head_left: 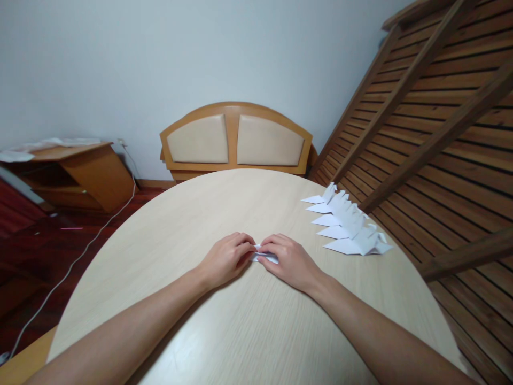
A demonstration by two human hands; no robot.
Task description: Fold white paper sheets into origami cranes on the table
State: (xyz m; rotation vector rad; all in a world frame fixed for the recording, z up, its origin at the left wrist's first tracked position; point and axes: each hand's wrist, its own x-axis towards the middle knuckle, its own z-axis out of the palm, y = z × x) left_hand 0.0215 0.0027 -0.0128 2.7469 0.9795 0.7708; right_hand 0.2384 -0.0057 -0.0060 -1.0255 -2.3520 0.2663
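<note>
White paper [254,258] lies folded on the table [240,337]; partly hidden

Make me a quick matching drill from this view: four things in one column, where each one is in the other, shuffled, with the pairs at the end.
1. Small white paper
2. Row of folded papers
3. Cable
4. Slatted wooden panel

A. Trailing over the dark floor, picture left
B. Slanting along the picture's right side
C. Between the left hand and right hand
D. Near the right edge of the table

Pairs: 1-C, 2-D, 3-A, 4-B
</note>
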